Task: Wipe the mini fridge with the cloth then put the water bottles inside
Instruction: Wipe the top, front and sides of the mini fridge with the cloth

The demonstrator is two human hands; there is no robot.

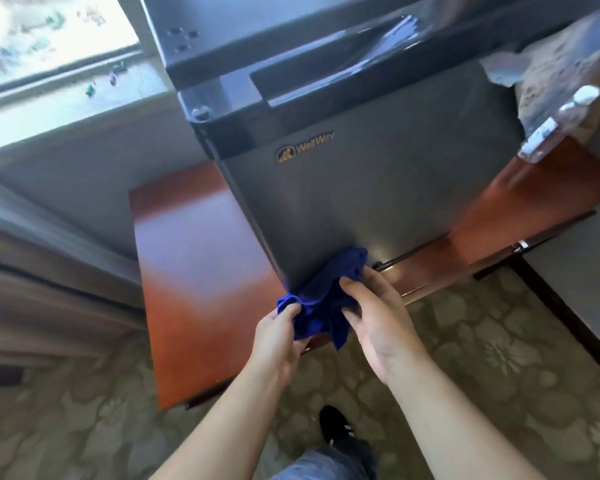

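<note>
A grey mini fridge point(368, 174) with a dark top and a gold logo stands on a low reddish wooden cabinet point(194, 258), its door closed. A crumpled blue cloth point(321, 299) hangs at the bottom left corner of the fridge door. My left hand point(279, 337) grips the cloth's left end. My right hand point(374, 317) pinches its right side with thumb and fingers. Clear water bottles point(551, 123) with white caps lie on their sides to the right of the fridge, blurred.
A window sill point(84, 95) with small objects runs at the upper left, above a grey wall. Patterned carpet point(499, 358) covers the floor. My dark shoe point(335, 427) is below the cabinet's front edge. Curtain folds hang at the far left.
</note>
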